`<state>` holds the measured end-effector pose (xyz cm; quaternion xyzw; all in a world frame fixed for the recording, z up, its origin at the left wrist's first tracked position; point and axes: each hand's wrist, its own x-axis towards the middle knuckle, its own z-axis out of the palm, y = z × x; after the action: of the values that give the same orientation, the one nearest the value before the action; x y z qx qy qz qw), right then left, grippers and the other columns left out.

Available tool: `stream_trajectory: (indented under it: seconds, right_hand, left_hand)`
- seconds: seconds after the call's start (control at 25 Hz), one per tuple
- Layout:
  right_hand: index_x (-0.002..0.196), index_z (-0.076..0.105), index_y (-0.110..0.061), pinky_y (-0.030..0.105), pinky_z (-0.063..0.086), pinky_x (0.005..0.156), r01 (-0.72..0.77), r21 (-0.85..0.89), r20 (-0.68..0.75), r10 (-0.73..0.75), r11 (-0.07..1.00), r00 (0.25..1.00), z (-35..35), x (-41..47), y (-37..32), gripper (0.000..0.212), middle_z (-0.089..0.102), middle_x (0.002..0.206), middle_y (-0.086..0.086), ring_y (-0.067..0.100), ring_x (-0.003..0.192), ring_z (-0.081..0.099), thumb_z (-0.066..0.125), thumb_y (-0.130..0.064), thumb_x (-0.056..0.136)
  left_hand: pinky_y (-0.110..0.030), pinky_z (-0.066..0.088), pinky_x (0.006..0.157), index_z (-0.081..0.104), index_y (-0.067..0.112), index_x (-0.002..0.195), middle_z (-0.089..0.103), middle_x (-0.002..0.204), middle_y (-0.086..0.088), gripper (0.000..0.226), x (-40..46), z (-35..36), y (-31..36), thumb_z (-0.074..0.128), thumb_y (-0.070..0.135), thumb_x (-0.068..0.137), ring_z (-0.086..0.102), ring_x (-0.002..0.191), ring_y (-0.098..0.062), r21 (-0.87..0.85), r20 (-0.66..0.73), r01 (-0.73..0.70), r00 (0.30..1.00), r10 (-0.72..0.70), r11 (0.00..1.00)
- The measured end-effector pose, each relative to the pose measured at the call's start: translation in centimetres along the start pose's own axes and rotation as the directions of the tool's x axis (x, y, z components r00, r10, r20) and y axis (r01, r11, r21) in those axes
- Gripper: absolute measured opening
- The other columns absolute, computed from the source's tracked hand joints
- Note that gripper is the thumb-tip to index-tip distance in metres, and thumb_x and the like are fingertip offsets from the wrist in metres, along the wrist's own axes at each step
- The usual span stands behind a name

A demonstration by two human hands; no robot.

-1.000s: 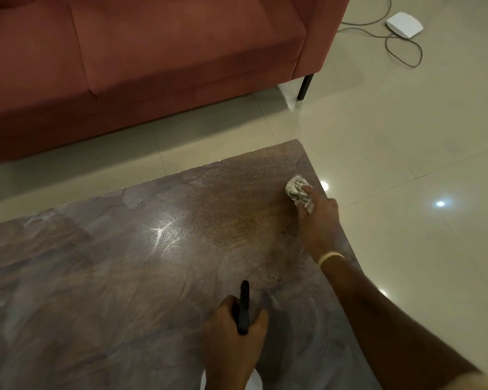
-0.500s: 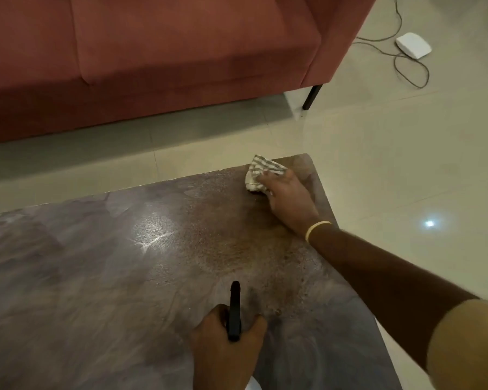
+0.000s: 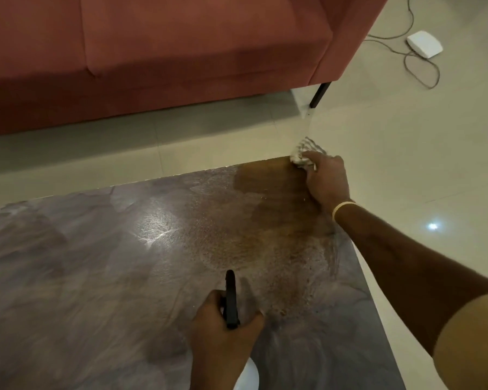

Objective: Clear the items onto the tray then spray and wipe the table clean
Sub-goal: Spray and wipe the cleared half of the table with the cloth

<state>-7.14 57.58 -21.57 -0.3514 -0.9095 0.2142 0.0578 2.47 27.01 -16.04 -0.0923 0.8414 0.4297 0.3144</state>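
**Cloth at the far right corner, sprayer held near the front**

The crumpled white-and-grey patterned cloth [image 3: 304, 154] sits at the far right corner of the dark, glossy, mottled brown worktop [image 3: 96, 263], part of it hanging out past the edge over the floor. The right hand [image 3: 326, 178] lies on top of it with the arm stretched out across the right side of the worktop; the fingers [image 3: 312, 157] are bent down onto the bunched fabric and press it to the surface, though how far they wrap round it cannot be told. A thin pale yellow band [image 3: 343, 208] circles that wrist.

Around the cloth the worktop shows a plainer brown patch, and nearer the middle a speckled, grainy-looking area with a bright reflection of a light beside it.

Near the front edge, the left hand [image 3: 223, 330] grips the spray bottle with black trigger head [image 3: 231, 299]. Its fingers are curled closed round the neck, thumb on the right side, and the black nozzle points away over the worktop. A little of the white bottle body shows beneath the hand at the bottom of the view.

Beyond the worktop lies a pale, shiny tiled floor [image 3: 406, 136]. A rust-red upholstered sofa [image 3: 181, 52] on a thin black leg stands across the far side. Well off to the right, a small flat white box [image 3: 424, 44] with a looping grey cable [image 3: 417, 68] rests on the floor.
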Motion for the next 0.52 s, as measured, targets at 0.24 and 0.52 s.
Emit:
stream_trajectory:
  seconds: [0.24,0.52]
  right_hand:
    - [0.12,0.07,-0.018,0.029,0.043,0.096,0.194,-0.022,0.053,-0.192,0.981,0.98,-1.6,-10.0,2.5,0.03,0.067,0.124,0.008,0.029,0.108,0.057,0.06,-0.009,0.093]
    - [0.126,0.063,-0.013,0.042,0.038,0.113,0.541,-0.059,0.112,-0.533,0.839,0.839,8.7,-8.2,-10.6,0.044,0.058,0.138,0.011,0.028,0.132,0.047,0.055,0.0,0.085]
  left_hand:
    - [-0.014,0.051,0.068,0.048,0.043,0.099,0.063,0.099,0.011,0.054,-1.0,-0.3,-1.4,0.074,0.007,0.069,0.064,0.085,-0.013,-0.033,0.221,-0.099,0.97,0.104,0.995]
    - [-0.011,0.045,0.051,0.062,0.019,0.085,0.062,0.064,-0.004,0.033,-0.6,-1.9,-2.2,0.068,-0.008,0.066,0.061,0.063,-0.015,-0.11,-0.038,-0.148,0.989,0.144,0.983]
